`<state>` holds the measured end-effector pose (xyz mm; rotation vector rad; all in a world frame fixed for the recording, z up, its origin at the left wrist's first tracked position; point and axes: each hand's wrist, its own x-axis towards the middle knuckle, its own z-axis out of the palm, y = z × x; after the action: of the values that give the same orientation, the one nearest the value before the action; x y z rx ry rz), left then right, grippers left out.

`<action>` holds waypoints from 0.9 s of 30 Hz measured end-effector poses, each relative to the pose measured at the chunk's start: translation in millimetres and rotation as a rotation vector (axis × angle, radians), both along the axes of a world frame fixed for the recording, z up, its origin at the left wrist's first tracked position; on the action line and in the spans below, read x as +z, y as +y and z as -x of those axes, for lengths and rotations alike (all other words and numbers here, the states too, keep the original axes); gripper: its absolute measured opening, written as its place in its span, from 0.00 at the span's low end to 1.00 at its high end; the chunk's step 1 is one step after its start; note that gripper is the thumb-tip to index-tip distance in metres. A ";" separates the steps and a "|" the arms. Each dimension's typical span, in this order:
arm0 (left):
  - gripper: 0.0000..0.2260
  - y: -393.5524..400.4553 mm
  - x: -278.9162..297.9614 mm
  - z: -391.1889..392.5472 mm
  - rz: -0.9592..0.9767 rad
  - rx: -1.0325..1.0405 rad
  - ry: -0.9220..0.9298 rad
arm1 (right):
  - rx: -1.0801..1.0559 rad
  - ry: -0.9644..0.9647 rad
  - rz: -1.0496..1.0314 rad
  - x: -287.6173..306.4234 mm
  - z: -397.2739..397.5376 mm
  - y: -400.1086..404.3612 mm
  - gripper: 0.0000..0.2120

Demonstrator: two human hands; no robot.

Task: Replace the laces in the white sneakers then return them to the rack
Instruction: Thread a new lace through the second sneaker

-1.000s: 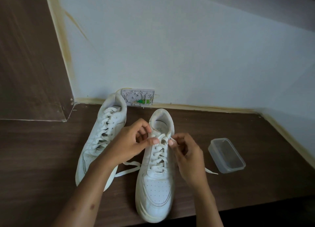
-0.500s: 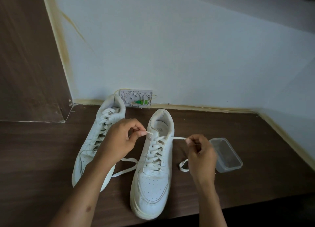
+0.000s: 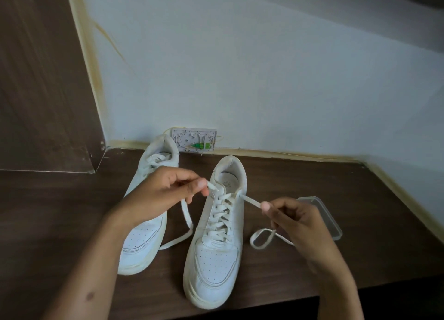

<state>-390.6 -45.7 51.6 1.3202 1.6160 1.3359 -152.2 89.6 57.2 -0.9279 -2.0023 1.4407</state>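
Two white sneakers stand on a dark wooden surface, toes toward me. The right sneaker (image 3: 216,254) is laced up its front with a white lace (image 3: 224,214). My left hand (image 3: 158,197) pinches the lace's left end beside the top eyelets. My right hand (image 3: 293,221) pinches the right end, stretched out from the top eyelet. Slack from each end trails onto the wood beside the shoe, looping below my right hand. The left sneaker (image 3: 144,242) lies partly under my left forearm, its laces mostly hidden.
A clear plastic container (image 3: 329,221) sits right of my right hand. A white wall plate with a green connector (image 3: 194,140) is against the wall behind the shoes. A raised wooden block (image 3: 45,91) stands at the left. The table's front edge (image 3: 264,303) runs below the toes.
Both hands have drawn apart from the top of the right sneaker, each pulling a lace end outward. The right hand's slack now forms a loop on the wood.
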 end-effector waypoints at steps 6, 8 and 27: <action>0.12 -1.3 17.5 -11.5 -0.151 -0.007 -0.001 | 0.010 0.243 0.027 26.0 1.7 -11.1 0.12; 0.12 0.3 19.6 -18.3 -0.135 -0.051 -0.046 | 0.023 0.275 0.017 28.0 6.1 -13.9 0.10; 0.10 6.7 7.1 -25.8 0.149 -0.402 -0.321 | 0.505 -0.173 0.109 7.0 14.7 -17.3 0.11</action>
<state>-364.8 -39.0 58.7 1.1919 1.1372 1.0918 -166.9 72.3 64.2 -0.6289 -2.4276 1.7986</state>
